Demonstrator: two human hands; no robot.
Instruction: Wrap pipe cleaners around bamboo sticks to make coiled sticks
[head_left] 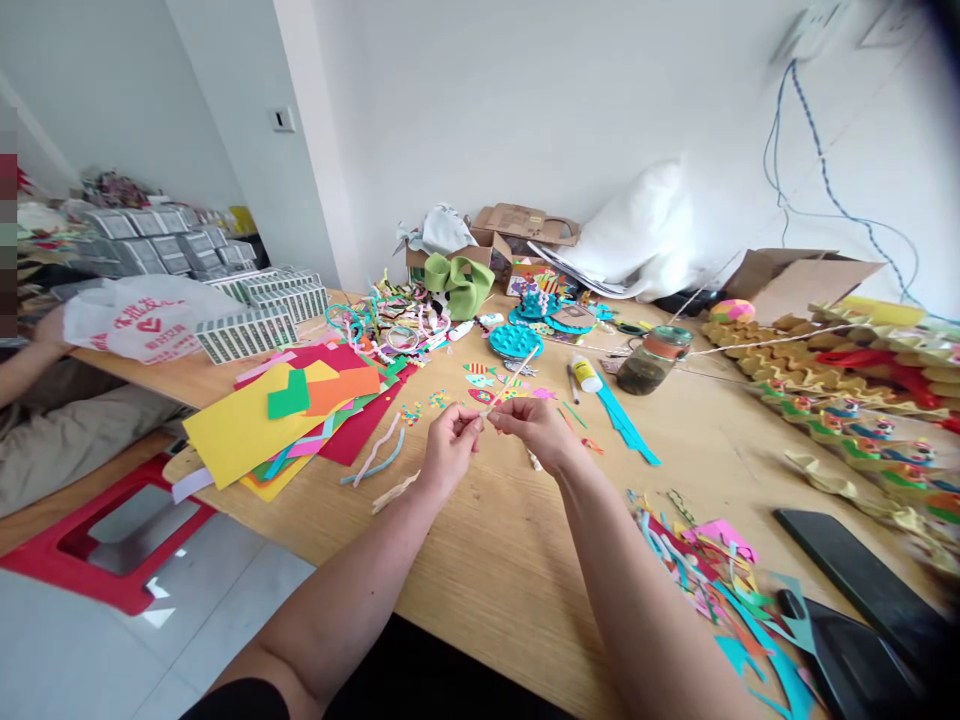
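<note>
My left hand (452,443) and my right hand (531,420) meet over the middle of the wooden table, fingers pinched close together. Between them is a thin pale strip (519,372) that slants up and to the right from the fingertips. Both hands pinch its lower end. Just beyond lie small paper fish (480,369) and a pink paper piece (545,394). Left of my left hand are pale fuzzy strips (377,450) and small colored dots (411,413).
Colored paper sheets (247,425) lie at left, a glue bottle (586,375) and glass jar (654,362) at right. Paper scraps (705,560) and a dark phone (855,565) are near right. Another person's arm (37,345) shows far left, above a red stool (142,590).
</note>
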